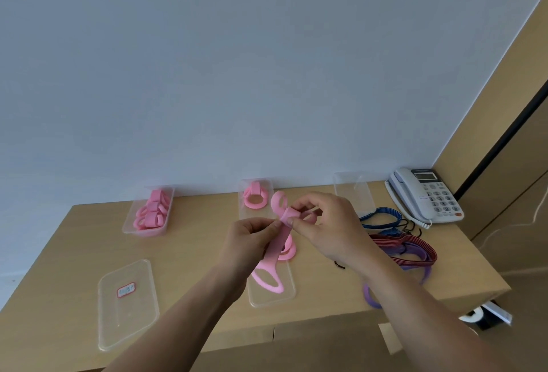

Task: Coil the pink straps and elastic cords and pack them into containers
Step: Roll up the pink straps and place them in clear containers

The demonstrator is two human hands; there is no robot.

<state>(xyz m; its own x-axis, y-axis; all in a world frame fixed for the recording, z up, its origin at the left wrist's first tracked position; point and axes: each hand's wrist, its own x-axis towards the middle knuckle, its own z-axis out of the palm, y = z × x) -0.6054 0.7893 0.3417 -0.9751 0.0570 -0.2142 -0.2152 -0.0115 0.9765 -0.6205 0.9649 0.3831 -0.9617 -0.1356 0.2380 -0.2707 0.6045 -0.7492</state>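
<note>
The pink strap (pixel 284 233) is held up between the two hands, clear of the table (pixel 192 241). It is pinched by the left hand (pixel 252 238), thumb against curled fingertips. Just beside that pinch a fold of it is gripped by the right hand (pixel 326 223), fingers curled round it as well. Neither hand is open, and nothing else is held.

One end of the strap is seen standing up as a loop just beyond the fingertips. From the pinch, the long axis runs down and back towards the person, past the thumb side of the left hand. The lower end is laid on a clear lid (pixel 267 300) below the left wrist. The free length is therefore hung on the left hand's side, so that hand is judged the nearer one to feed it while turns are wound at the right. The slack would best be drawn up along that line rather than sideways.

A pink coil (pixel 289 250) is seen on the table directly beneath the hands. A container (pixel 241 213) with one coil in it is set just beyond the hands, and a fuller container (pixel 129 223) well beyond the left hand. The elastic cords (pixel 409 248) are left lying outside the right wrist, not yet coiled.
</note>
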